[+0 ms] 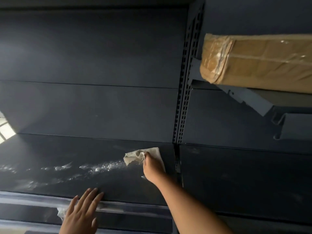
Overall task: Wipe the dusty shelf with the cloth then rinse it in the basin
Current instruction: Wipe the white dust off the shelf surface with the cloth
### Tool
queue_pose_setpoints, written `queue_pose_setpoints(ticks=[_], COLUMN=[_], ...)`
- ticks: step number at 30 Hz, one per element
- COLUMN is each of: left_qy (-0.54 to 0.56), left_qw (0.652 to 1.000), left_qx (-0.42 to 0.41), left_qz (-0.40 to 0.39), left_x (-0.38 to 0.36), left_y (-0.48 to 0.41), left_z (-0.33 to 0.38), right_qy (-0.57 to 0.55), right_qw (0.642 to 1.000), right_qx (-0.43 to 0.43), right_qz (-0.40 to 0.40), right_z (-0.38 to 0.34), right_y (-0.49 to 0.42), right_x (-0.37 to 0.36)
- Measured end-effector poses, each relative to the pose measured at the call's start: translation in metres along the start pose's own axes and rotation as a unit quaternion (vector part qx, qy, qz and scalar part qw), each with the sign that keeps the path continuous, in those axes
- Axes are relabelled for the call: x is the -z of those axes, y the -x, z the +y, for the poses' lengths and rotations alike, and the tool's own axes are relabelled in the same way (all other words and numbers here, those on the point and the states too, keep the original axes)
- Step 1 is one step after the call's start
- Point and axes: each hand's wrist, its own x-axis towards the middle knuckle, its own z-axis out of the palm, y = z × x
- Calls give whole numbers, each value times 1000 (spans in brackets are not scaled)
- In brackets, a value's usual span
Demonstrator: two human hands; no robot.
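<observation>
A dark grey metal shelf (104, 183) runs across the lower half of the view, streaked with white dust (101, 167) from the left toward the middle. My right hand (152, 168) presses a crumpled off-white cloth (135, 156) onto the shelf near its back right corner, at the right end of the dust streak. My left hand (84, 210) lies flat with fingers spread on the shelf's front edge; a scrap of white material (61, 212) shows beneath it. No basin is in view.
A slotted upright post (183, 102) separates this bay from the one on the right. Up on the right, a brown parcel wrapped in tape (256, 59) rests on a higher bracketed shelf (253, 98). Dark back panels (92, 65) rise behind the shelf.
</observation>
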Motion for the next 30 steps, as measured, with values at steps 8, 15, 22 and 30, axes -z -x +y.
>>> queue_pose_setpoints(ticks=[8,15,22,30], left_qy=[52,50,22,8], left_qw=[997,997,996,995], left_qx=[-31,-38,-23,-15], left_qz=[45,42,85,98], left_x=[19,6,-1,-2], left_y=[2,2,0,-4], left_z=[3,-4,2,7], right_qy=[-425,-54,228,-102], right_qw=[857,883,904,991], right_qx=[-160,-322,-315,-72], right_qz=[243,338,176,50], right_z=[54,203,195,54], right_y=[19,96,95,11], right_x=[105,193,112,29])
